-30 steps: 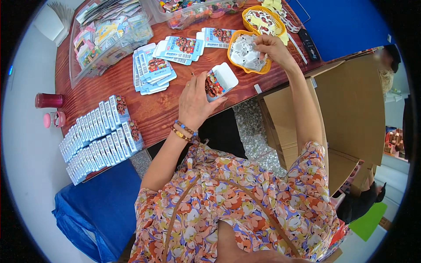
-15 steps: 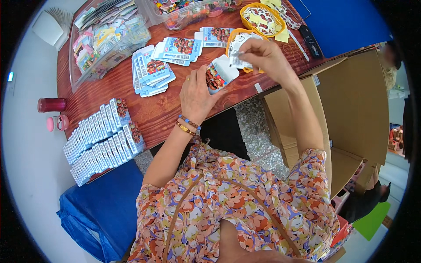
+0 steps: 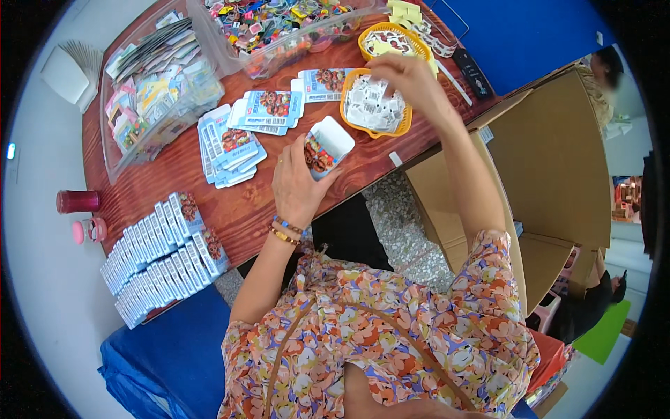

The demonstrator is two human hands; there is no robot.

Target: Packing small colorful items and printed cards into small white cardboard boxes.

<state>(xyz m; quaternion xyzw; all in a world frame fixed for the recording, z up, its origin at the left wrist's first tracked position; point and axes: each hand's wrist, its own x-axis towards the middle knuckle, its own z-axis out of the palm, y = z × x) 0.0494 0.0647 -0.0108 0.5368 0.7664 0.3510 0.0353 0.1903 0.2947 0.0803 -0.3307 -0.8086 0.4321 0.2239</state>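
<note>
In the head view, the left hand (image 3: 296, 183) held a small open carton (image 3: 326, 146) above the near edge of the reddish wooden worktop (image 3: 237, 213), its fingers wrapped round the carton's lower end; the box was white inside, its open end tilted up, with a brown printed picture on a pale blue side. The right hand (image 3: 412, 82) hovered over an orange plastic basket (image 3: 352, 94) of small white packets near the worktop's right edge, fingers bunched together at the packets; whether they pinched one could not be told. A second orange basket (image 3: 391, 33) stood just beyond it. Flat, unfolded blue-and-white cartons (image 3: 234, 143) lay fanned in a loose pile at the middle of the worktop, and more of them (image 3: 328, 82) beside the basket. Finished cartons (image 3: 164, 255) stood packed in tight rows at the near left corner. Two clear plastic tubs sat along the far edge: one (image 3: 150, 84) with glossy paper packets, one (image 3: 279, 28) with bright mixed small pieces. A red cylindrical container (image 3: 77, 201) stood off the left edge. A brown corrugated cardboard box (image 3: 551, 167) stood open off the worktop's right edge
</note>
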